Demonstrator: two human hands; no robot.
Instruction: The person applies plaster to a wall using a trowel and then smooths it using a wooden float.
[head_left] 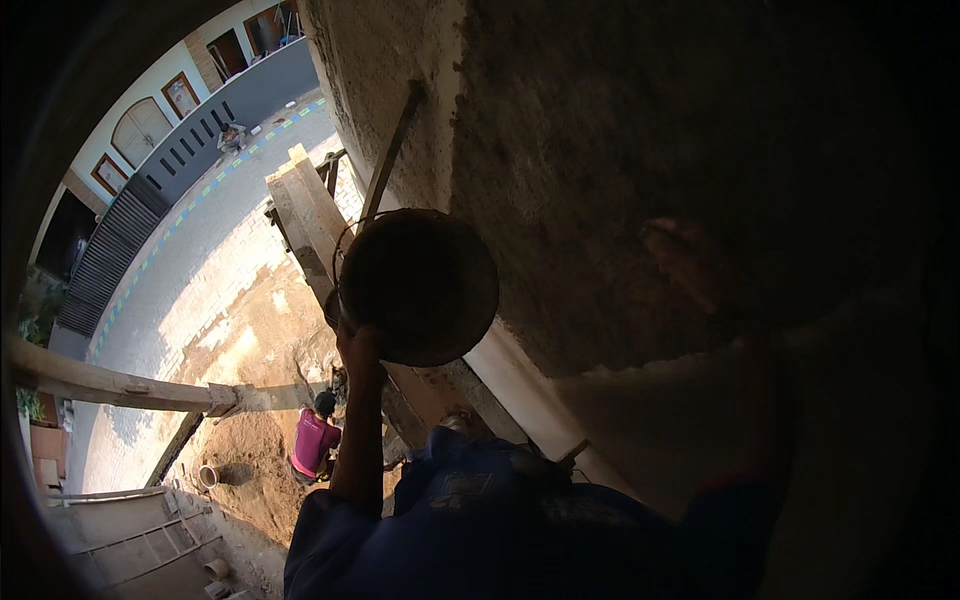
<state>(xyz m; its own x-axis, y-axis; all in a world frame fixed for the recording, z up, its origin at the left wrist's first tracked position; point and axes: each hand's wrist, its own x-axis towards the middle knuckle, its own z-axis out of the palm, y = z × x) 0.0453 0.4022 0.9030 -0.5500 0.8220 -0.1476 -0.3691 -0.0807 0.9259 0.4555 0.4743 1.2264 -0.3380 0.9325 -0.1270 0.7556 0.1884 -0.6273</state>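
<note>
My left hand (359, 347) grips a round, dark bucket (418, 288) by its lower left rim, with a thin wire handle at that side; the inside is too dark to make out. In deep shadow to the right, my right hand (680, 262) is raised in front of a rough plastered wall (550, 130); whether its fingers are closed or hold anything is unclear. Beneath the bucket runs a narrow wooden plank scaffold (313, 215), high above the ground, and a thin batten (392, 140) leans along the wall above it.
Far below, a person in a magenta shirt (312, 440) crouches on a sand heap (240, 450) beside a small pail (210, 476). A horizontal pole (120, 383) crosses at left. A ladder-like frame (150, 550) lies lower left. Another person (231, 138) sits by a grey wall (250, 85) across the paving.
</note>
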